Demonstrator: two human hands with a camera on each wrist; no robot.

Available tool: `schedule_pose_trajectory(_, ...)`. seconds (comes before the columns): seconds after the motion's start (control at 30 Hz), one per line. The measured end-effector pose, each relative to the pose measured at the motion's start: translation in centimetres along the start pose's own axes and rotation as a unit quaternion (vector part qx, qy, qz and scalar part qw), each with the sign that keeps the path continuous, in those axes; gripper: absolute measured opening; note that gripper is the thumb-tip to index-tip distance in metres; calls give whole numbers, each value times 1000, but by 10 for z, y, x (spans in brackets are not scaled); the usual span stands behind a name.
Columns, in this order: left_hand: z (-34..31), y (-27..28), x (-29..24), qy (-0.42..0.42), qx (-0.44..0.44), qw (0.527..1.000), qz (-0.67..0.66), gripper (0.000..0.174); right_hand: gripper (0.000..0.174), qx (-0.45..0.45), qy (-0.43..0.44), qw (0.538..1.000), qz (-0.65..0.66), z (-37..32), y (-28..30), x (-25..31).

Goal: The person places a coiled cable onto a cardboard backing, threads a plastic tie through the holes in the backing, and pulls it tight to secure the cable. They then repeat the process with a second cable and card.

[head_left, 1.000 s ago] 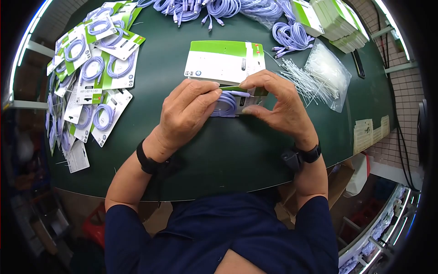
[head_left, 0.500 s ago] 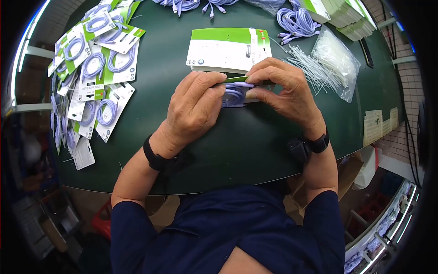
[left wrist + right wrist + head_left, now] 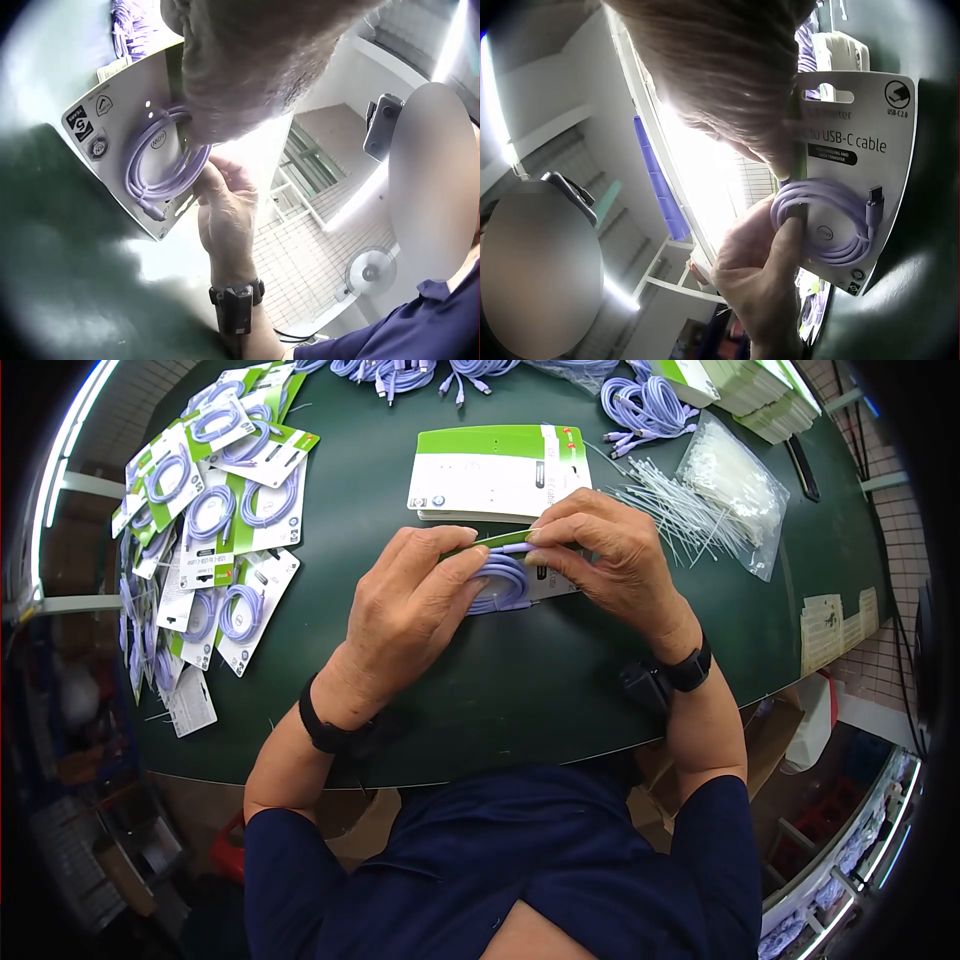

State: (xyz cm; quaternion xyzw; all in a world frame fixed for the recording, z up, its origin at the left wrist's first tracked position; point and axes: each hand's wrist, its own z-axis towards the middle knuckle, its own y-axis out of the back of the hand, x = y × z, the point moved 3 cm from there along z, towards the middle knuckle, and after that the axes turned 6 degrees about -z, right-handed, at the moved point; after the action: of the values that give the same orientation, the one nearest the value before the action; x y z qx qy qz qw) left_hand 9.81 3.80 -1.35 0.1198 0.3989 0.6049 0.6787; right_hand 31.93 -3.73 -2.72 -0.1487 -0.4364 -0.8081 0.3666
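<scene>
A printed backing card (image 3: 840,150), labelled for a USB-C cable, stands tilted between both hands over the table. A coiled lilac USB-C cable (image 3: 505,588) lies against its face; one plug (image 3: 874,202) shows beside the coil in the right wrist view. My left hand (image 3: 405,595) grips the card and coil from the left, its thumb on the coil. At the card's upper right, my right hand (image 3: 615,555) pinches the cable's other end between thumb and fingers. A stack of flat cards (image 3: 480,475) rests just beyond the hands.
Carded cables (image 3: 215,510) are heaped at the left. White cable ties (image 3: 680,510) lie loose at the right, beside a clear bag (image 3: 740,490) of more ties. Bundled lilac cables (image 3: 645,415) and stacked green-and-white cards (image 3: 755,390) are at the back.
My right thumb and fingers, spread apart earlier, have come together on the cable end. The left hand keeps its grip on the card and coil. The head view has shifted slightly.
</scene>
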Motion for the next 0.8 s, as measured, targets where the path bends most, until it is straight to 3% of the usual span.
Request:
schedule_pose_trajectory(0.07,-2,1,1,4,-1,1000,-10,24,20,0,7,1000,0,0,0,1)
schedule_pose_trajectory(0.3,-8,-4,8,-108,-51,992,41,26,24,-7,1,1000,25,0,1,2)
schedule_pose_trajectory(0.8,0,-6,5,-85,-35,995,38,26,26,-2,26,1000,-16,1,10,-1)
